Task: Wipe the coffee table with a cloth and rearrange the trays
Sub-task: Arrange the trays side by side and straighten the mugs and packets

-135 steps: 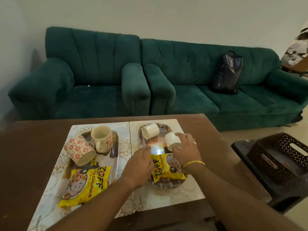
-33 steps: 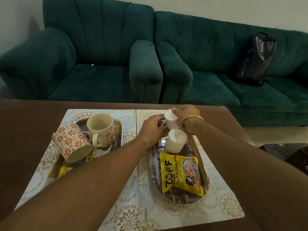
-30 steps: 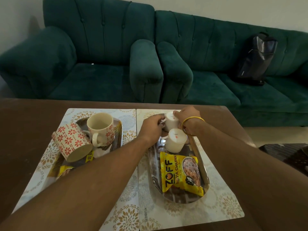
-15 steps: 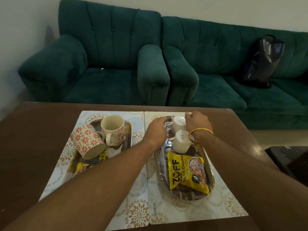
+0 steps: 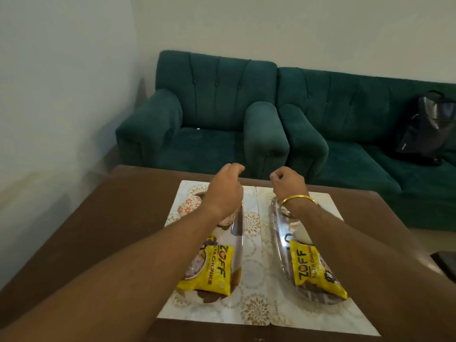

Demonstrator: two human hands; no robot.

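Note:
Two steel trays lie side by side on patterned placemats [image 5: 254,270] on the brown coffee table [image 5: 123,230]. The left tray [image 5: 238,233] holds a yellow snack packet [image 5: 216,270] and a red-patterned mug [image 5: 188,206], mostly hidden by my left arm. The right tray [image 5: 277,233] holds another yellow packet [image 5: 309,267] and a white cup [image 5: 303,235], partly under my right forearm. My left hand [image 5: 225,191] hovers over the left tray's far end. My right hand [image 5: 288,185] hovers over the right tray's far end. Both have loosely curled fingers and hold nothing. No cloth is in view.
A green armchair [image 5: 204,124] and a green sofa [image 5: 357,134] stand just behind the table's far edge. A black backpack [image 5: 427,129] sits on the sofa. A wall runs along the left. A dark object [image 5: 445,265] shows at the right edge.
Both hands have let go of the white cups on the right tray and lifted. My left hand has moved left over the left tray. The view has shifted up and left.

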